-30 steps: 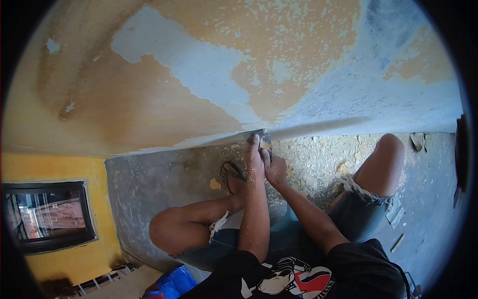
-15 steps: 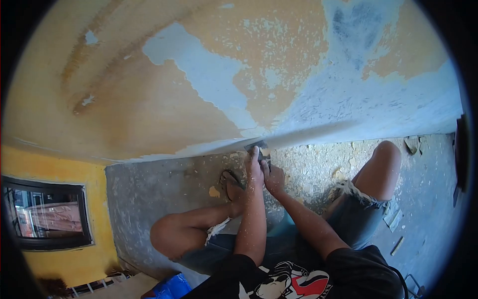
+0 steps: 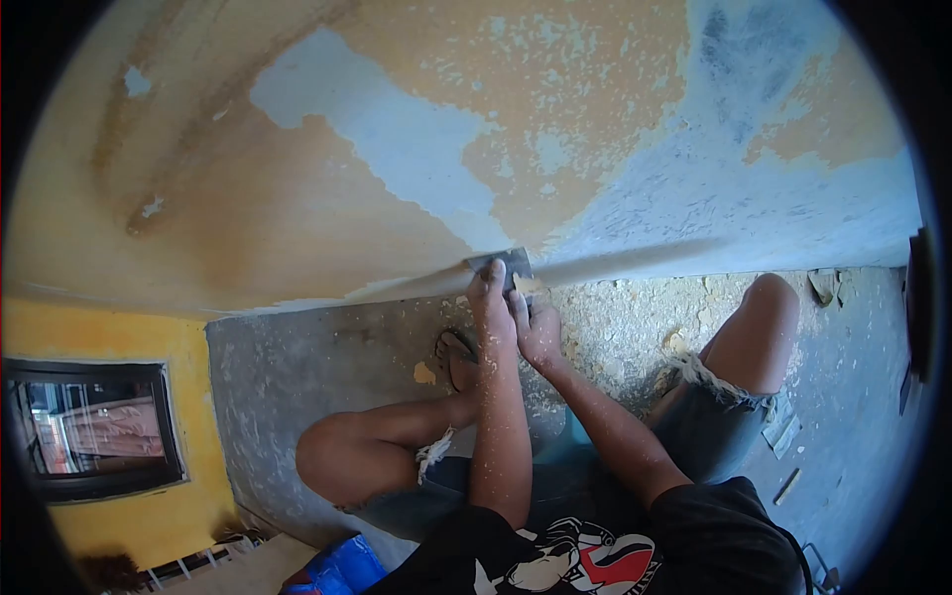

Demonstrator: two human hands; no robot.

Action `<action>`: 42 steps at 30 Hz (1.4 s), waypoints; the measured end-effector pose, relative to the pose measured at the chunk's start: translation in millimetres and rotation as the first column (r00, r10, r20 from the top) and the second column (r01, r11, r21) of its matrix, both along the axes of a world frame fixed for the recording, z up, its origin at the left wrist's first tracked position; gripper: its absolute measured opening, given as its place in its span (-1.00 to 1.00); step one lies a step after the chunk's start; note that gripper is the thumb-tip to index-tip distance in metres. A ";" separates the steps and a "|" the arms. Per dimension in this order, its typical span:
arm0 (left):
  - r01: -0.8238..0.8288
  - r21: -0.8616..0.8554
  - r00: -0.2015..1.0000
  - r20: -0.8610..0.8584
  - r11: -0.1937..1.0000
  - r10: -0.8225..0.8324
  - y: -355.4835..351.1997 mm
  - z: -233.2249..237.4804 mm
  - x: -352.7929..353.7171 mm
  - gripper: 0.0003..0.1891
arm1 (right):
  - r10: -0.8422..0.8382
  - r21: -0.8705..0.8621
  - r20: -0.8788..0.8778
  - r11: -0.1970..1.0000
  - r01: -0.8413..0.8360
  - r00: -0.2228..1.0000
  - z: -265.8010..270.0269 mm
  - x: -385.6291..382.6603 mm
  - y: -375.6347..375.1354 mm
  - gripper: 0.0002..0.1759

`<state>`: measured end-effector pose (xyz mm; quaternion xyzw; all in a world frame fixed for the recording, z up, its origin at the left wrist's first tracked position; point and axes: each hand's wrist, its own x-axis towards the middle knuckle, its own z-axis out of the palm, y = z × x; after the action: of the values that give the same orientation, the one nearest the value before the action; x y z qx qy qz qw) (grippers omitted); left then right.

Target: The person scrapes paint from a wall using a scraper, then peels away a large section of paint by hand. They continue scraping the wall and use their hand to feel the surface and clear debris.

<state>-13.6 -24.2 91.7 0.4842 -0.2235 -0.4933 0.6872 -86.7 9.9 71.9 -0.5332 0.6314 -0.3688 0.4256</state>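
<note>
A scraper (image 3: 514, 262) with a wide dark blade rests against the lower part of the peeling wall (image 3: 327, 198). My left hand (image 3: 488, 305) is closed on it, the thumb lying along the blade. Close beside it, my right hand (image 3: 538, 332) is wrapped round the handle end, which the fingers mostly hide. Pale paint flakes sit near the blade's right edge. Around the blade the wall shows tan paint on the left and bare bluish-white patches above and to the right. White specks dot my forearms.
Paint chips litter the floor (image 3: 615, 327) along the wall's foot. My bent knees flank my arms, and a sandalled foot (image 3: 456, 359) stands left of my hands. A dark-framed window (image 3: 94, 426) is in the yellow wall at left. Something blue (image 3: 342, 567) lies at the bottom.
Both hands have moved slightly up and left with the scraper, and more of its blade now shows against the wall. The view has shifted a little.
</note>
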 end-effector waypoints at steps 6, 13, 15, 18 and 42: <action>-0.068 0.079 0.990 -0.116 0.995 0.077 8.2 -25.1 3.1 -0.80 | -0.001 -0.152 0.058 0.988 0.010 0.998 1.0 0.4 12.5 -0.40; 0.073 0.262 0.993 -0.110 0.962 -0.045 15.2 -82.8 6.2 -0.61 | 0.014 0.100 -0.107 0.995 -0.003 0.994 -51.7 -5.4 20.5 -0.31; 0.043 0.215 0.996 -0.086 0.976 -0.025 14.2 -78.1 2.7 -0.62 | 0.005 0.079 -0.132 0.997 0.006 0.991 -56.6 -1.2 19.2 -0.31; 0.015 0.165 1.000 -0.019 0.986 -0.012 12.2 -59.3 0.9 -0.64 | -0.012 0.075 -0.102 0.997 0.020 0.995 -62.6 3.4 16.8 -0.30; 0.061 0.099 0.998 -0.015 0.993 -0.060 13.7 -32.5 3.8 -0.67 | -0.065 0.138 -0.017 0.988 0.067 0.998 -64.8 12.5 20.2 -0.19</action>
<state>-9.8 -10.5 59.2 0.5078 -0.2090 -0.5276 0.6482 -74.1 30.2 7.1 -0.4834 0.6753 -0.3348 0.4452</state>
